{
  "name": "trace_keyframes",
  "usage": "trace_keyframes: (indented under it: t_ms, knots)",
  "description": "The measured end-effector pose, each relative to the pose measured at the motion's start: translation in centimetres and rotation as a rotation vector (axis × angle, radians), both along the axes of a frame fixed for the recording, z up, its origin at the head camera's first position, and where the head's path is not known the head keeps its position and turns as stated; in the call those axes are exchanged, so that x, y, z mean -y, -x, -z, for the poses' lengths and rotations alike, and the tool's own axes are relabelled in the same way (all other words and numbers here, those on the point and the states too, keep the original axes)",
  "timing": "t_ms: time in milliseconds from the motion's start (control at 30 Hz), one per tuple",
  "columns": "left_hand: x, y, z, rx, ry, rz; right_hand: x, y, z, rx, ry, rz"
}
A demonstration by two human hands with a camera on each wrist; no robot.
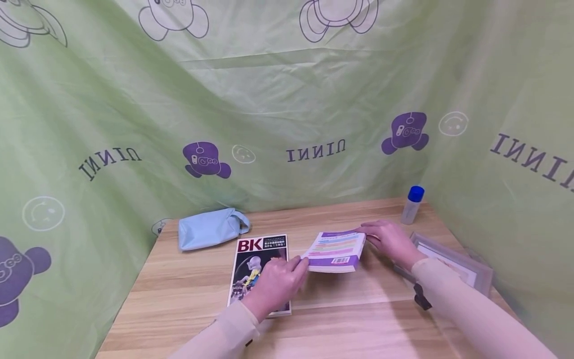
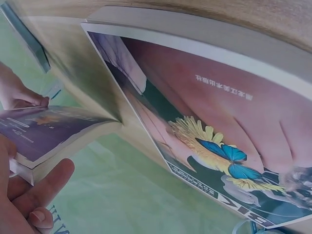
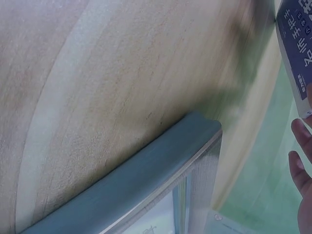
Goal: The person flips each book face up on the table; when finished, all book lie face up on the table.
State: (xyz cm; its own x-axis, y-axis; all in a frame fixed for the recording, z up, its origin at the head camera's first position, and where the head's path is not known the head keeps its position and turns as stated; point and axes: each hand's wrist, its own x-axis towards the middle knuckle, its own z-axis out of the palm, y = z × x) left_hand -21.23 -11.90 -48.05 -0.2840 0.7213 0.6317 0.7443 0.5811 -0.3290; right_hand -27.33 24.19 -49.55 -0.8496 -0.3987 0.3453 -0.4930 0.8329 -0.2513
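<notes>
Head view: both hands on a purple paperback [image 1: 336,252] raised off the wooden table [image 1: 358,319], tilted. Left hand [image 1: 278,281] grips its near-left corner — fingers curled under, per the left wrist view. Right hand [image 1: 390,240] holds the far-right edge; fingers bent round it. Beneath the left hand lies a magazine marked BK [image 1: 251,264], flat. Beyond the left hand — a pale blue pouch [image 1: 208,228]. Past the right hand, a blue-capped bottle [image 1: 412,204] stands upright; a clear plastic case [image 1: 466,267] sits just right of the right wrist.
</notes>
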Motion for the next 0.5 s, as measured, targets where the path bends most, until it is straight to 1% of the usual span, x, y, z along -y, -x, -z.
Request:
trace_keyframes:
  t_ms: [233,500]
  knots:
    - [0.0,-0.1,-0.7,-0.007,-0.012,-0.004,-0.1,-0.2,-0.3,-0.034,0.024,-0.002]
    - [0.1,0.1,-1.4,-0.009,-0.004,-0.017,-0.2,-0.3,-0.7,-0.079,0.036,-0.005]
